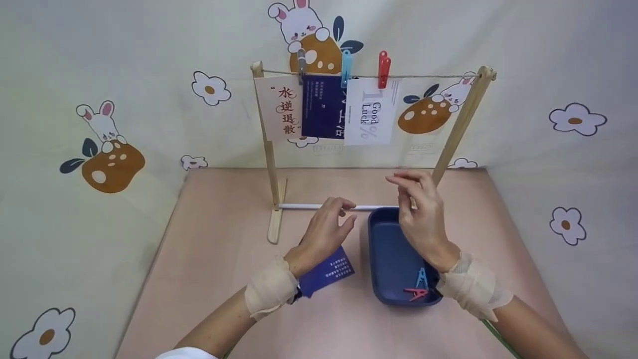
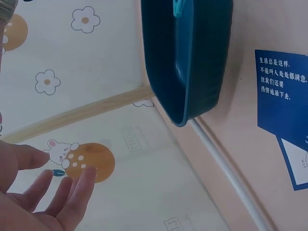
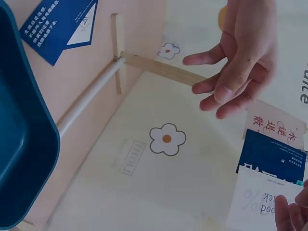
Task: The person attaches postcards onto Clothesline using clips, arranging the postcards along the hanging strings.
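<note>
Three cards hang from a string between two wooden posts: a pale one [image 1: 285, 110] with red characters, a dark blue one [image 1: 323, 112] and a white one [image 1: 370, 117]. A grey clip [image 1: 301, 62], a light blue clip [image 1: 346, 67] and a red clip [image 1: 384, 70] are on the string at the cards. My left hand [image 1: 325, 227], fingers relaxed and empty, is raised over the blue cards [image 1: 331, 274] lying on the table. My right hand [image 1: 423, 219] hovers above the blue tray [image 1: 377, 264], fingers loosely bent and holding nothing.
Inside the tray lie a blue clip [image 1: 421, 279] and a pink-red clip [image 1: 416, 293]. The stand's right post [image 1: 461, 129] rises behind my right hand, and its white bottom bar [image 1: 304, 206] runs behind the tray. A printed cloth backdrop surrounds the pink table [image 1: 209, 259].
</note>
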The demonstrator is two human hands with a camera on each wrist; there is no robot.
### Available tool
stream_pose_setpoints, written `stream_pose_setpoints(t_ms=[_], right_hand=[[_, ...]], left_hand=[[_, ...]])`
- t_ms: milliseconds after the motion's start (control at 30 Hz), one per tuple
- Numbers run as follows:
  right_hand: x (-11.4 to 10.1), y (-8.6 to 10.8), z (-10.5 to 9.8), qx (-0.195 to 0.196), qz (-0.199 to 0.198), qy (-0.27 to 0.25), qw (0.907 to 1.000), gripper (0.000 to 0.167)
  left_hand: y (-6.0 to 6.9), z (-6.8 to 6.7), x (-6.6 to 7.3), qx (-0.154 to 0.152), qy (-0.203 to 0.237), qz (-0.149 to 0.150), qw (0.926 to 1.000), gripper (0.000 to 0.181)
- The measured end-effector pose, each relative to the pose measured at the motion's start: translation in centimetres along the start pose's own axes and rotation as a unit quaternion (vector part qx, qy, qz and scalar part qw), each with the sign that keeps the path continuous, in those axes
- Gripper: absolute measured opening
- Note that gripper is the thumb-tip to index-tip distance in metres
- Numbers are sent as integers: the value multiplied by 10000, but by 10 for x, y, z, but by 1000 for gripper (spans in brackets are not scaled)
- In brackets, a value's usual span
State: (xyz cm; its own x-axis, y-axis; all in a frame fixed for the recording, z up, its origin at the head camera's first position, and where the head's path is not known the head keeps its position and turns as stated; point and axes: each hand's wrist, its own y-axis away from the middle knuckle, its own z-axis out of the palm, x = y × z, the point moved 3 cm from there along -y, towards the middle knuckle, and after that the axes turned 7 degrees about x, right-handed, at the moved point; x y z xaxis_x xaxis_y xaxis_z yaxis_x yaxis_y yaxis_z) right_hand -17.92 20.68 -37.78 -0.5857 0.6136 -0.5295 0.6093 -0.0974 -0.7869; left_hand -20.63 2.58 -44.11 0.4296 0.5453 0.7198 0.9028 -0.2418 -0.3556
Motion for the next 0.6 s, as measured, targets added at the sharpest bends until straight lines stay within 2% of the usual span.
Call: stream_pose_setpoints(t_ms=[333, 500, 600], right_hand=[[21, 40, 11, -310, -488, 94, 9983, 40], [36, 61, 8, -457, -520, 168, 9975, 39], [47, 71, 5, -653, -472, 428, 9958, 38]], left_hand=[[25, 30, -3, -176, -366, 64, 9992, 27], [37, 48, -8, -381, -458, 17, 9982, 28], [45, 58, -11, -561, -403, -106, 9976, 31]])
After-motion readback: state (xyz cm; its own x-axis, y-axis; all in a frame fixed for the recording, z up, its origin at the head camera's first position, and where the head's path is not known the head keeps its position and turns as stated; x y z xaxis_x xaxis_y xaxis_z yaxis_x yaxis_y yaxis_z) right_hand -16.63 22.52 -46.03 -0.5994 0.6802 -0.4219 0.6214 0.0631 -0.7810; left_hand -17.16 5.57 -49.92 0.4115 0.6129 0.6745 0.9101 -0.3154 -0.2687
